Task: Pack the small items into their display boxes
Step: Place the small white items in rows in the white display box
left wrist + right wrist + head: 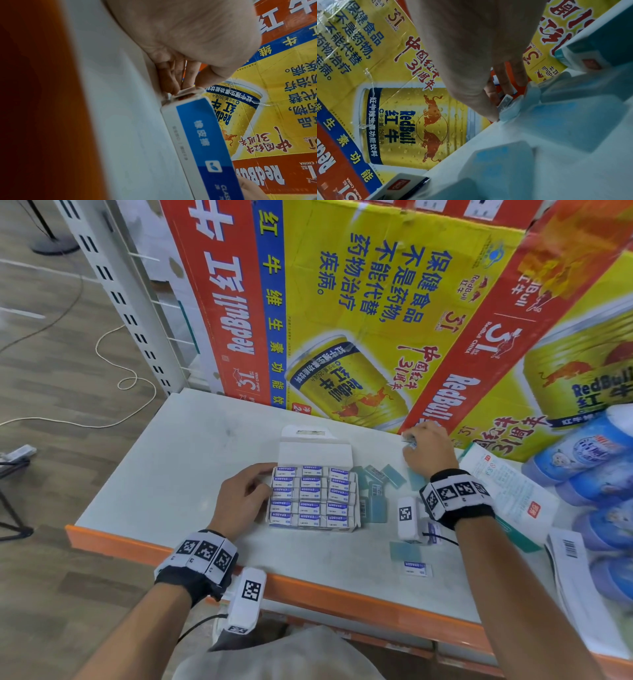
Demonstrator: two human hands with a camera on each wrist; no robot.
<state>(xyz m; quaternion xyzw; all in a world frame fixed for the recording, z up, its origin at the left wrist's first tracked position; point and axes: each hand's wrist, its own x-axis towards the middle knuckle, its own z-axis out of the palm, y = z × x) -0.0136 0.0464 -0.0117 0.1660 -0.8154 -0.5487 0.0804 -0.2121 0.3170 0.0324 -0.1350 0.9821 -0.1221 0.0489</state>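
A white display box (pixel 357 508) with its lid (pixel 315 451) folded back stands mid-shelf, filled with rows of blue-and-white erasers (pixel 311 499). My left hand (pixel 267 479) holds the box's left side, thumb at the far corner; in the left wrist view its fingertips (pixel 178 83) meet the corner flap of the blue-banded box (pixel 202 135). My right hand (pixel 411 440) is at the back right near the cartons, pinching one small eraser (pixel 505 102) just above the shelf. Several loose erasers (pixel 376 486) lie right of the box, and others (pixel 416 569) lie nearer the front.
Big Red Bull cartons (pixel 342 320) wall off the back of the white shelf (pixel 171 474), whose orange front edge (pixel 308 587) faces me. Blue-and-white packs (pixel 599 460), a white-and-teal carton (pixel 507 491) and a barcoded sheet (pixel 568 556) crowd the right side.
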